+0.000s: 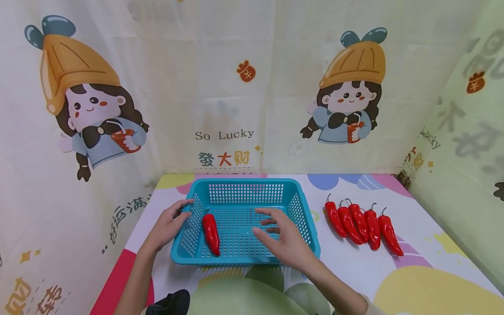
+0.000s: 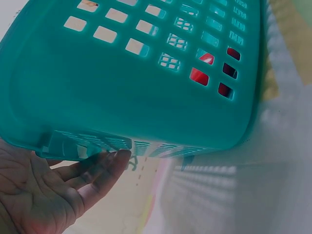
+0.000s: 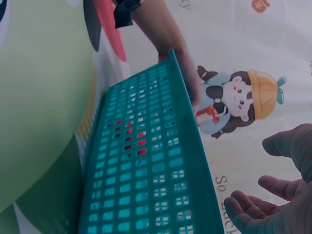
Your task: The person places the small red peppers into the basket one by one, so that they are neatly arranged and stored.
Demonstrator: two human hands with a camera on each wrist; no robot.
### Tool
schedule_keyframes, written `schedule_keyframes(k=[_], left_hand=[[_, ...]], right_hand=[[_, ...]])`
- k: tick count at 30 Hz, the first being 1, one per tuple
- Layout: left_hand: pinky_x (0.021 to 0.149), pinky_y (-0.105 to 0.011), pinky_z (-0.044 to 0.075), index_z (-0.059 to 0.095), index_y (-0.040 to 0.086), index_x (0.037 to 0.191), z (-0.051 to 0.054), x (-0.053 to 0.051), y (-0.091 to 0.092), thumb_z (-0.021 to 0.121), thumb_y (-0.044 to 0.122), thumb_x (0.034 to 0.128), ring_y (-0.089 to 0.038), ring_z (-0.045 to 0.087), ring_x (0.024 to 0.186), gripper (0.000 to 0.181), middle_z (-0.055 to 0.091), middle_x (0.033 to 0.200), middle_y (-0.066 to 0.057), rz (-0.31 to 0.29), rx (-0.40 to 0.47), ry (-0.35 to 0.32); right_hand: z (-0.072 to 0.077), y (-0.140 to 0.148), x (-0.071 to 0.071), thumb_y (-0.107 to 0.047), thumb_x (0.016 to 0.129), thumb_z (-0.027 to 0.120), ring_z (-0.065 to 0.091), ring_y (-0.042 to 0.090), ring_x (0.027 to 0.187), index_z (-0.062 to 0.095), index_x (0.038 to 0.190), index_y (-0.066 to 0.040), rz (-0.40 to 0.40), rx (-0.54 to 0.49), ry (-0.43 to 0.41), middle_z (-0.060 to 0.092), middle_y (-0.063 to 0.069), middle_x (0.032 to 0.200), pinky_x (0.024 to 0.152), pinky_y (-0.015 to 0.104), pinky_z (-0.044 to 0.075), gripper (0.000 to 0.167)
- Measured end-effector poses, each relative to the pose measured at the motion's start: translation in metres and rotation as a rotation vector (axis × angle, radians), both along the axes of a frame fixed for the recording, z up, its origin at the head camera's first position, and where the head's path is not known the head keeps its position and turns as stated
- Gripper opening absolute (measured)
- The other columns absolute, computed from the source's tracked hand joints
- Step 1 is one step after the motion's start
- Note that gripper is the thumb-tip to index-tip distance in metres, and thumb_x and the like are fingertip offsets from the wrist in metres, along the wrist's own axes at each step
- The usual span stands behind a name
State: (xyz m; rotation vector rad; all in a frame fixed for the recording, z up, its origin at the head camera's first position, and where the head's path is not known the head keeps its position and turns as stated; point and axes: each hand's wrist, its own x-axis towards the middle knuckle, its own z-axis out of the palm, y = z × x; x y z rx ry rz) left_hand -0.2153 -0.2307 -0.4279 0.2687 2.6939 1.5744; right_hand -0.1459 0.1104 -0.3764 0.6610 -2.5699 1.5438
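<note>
A teal plastic basket (image 1: 246,260) with a grid of holes stands on the table, and one red chili pepper (image 1: 211,234) lies at its left side. My left hand (image 1: 168,225) is at the basket's left rim; the left wrist view shows its fingers (image 2: 105,175) straight against the outer wall. Above the basket's right half hovers my right hand (image 1: 284,238), fingers apart and nothing in them. In the right wrist view that hand (image 3: 280,195) is past the rim with thumb and fingers spread. Several red chili peppers (image 1: 360,221) lie in a row right of the basket.
A patterned cloth covers the table (image 1: 338,280). Behind it and at both sides hang cream curtains (image 1: 275,109) printed with cartoon girls and lettering. A black strap (image 1: 171,302) shows near the left forearm.
</note>
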Motion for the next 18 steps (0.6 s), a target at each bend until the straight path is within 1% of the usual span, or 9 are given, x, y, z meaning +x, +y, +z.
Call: schedule_keyframes(k=[3, 6, 9, 11, 14, 18], left_hand=[[0.094, -0.056, 0.056, 0.041, 0.004, 0.154, 0.001, 0.001, 0.000, 0.062, 0.018, 0.1015, -0.049, 0.040, 0.141, 0.058, 0.039, 0.158, -0.024, 0.003, -0.003, -0.002], [0.095, -0.056, 0.056, 0.041, 0.004, 0.154, 0.000, 0.001, 0.000, 0.061, 0.018, 0.1019, -0.050, 0.039, 0.141, 0.057, 0.038, 0.158, -0.024, 0.004, -0.005, -0.004], [0.095, -0.056, 0.056, 0.041, 0.004, 0.154, 0.000, 0.001, 0.000, 0.060, 0.018, 0.1019, -0.050, 0.038, 0.142, 0.057, 0.038, 0.158, -0.025, 0.005, -0.003, -0.004], [0.095, -0.056, 0.056, 0.042, 0.004, 0.154, 0.001, 0.001, 0.000, 0.060, 0.017, 0.1021, -0.050, 0.038, 0.142, 0.056, 0.038, 0.158, -0.025, 0.002, 0.002, -0.001], [0.094, -0.055, 0.056, 0.042, 0.004, 0.153, 0.001, 0.001, 0.001, 0.060, 0.017, 0.1022, -0.050, 0.039, 0.141, 0.056, 0.039, 0.157, -0.025, 0.000, 0.006, 0.006], [0.093, -0.054, 0.057, 0.043, 0.004, 0.153, 0.001, 0.001, 0.001, 0.059, 0.017, 0.1022, -0.050, 0.042, 0.139, 0.055, 0.040, 0.157, -0.025, 0.003, 0.003, 0.014]], right_hand=[[-0.003, 0.004, 0.000, -0.024, 0.096, 0.072, 0.064, 0.031, 0.117, 0.055, 0.143, -0.013, -0.028, -0.006, -0.002, 0.058, 0.007, 0.139, 0.096, 0.049, 0.057, 0.052], [-0.006, 0.008, -0.001, -0.022, 0.095, 0.073, 0.065, 0.032, 0.115, 0.055, 0.142, -0.012, -0.057, 0.008, 0.031, 0.058, 0.008, 0.137, 0.094, 0.051, 0.057, 0.051], [-0.008, 0.013, -0.003, -0.020, 0.094, 0.074, 0.066, 0.029, 0.113, 0.056, 0.141, -0.012, -0.103, 0.057, 0.082, 0.060, 0.008, 0.134, 0.091, 0.046, 0.059, 0.051], [-0.009, 0.017, -0.005, -0.020, 0.093, 0.076, 0.067, 0.027, 0.112, 0.056, 0.141, -0.013, -0.136, 0.088, 0.096, 0.061, 0.008, 0.132, 0.089, 0.042, 0.061, 0.052], [-0.007, 0.023, -0.006, -0.021, 0.091, 0.077, 0.066, 0.027, 0.114, 0.055, 0.142, -0.016, -0.182, 0.107, 0.069, 0.060, 0.006, 0.134, 0.088, 0.040, 0.061, 0.055], [-0.006, 0.032, -0.009, -0.022, 0.090, 0.079, 0.066, 0.030, 0.116, 0.053, 0.144, -0.017, -0.224, 0.114, 0.034, 0.059, 0.009, 0.136, 0.085, 0.044, 0.062, 0.060]])
